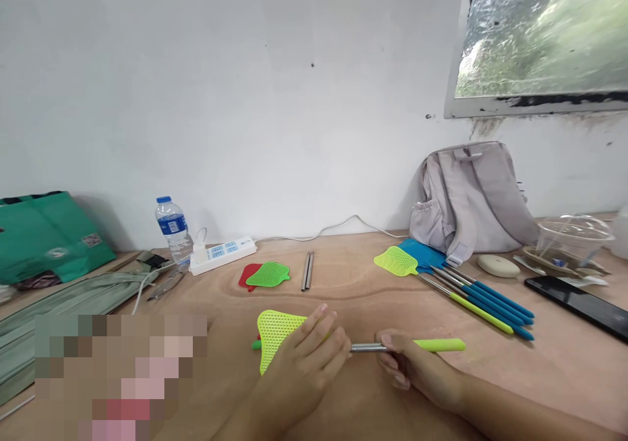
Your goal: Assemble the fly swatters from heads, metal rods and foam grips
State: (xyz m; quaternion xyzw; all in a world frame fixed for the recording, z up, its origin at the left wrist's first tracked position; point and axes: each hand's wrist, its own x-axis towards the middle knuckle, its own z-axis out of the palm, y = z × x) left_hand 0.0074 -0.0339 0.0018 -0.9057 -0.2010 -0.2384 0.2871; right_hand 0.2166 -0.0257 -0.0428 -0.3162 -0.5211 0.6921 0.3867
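Holding a yellow-green fly swatter point(364, 347).
Clamped by left hand point(311, 356) at the head point(276, 336), by right hand point(417, 366) on the metal rod point(367, 347); beyond left hand, two tubes point(305, 272).

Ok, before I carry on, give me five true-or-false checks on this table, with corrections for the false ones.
1. The right hand grips the metal rod. True.
2. The mesh head at the left hand is blue. False: it is yellow-green.
3. Two metal tubes lie side by side. True.
4. The red mesh head partly covers the green one. False: the green one partly covers the red.
5. The bottle cap is blue. True.
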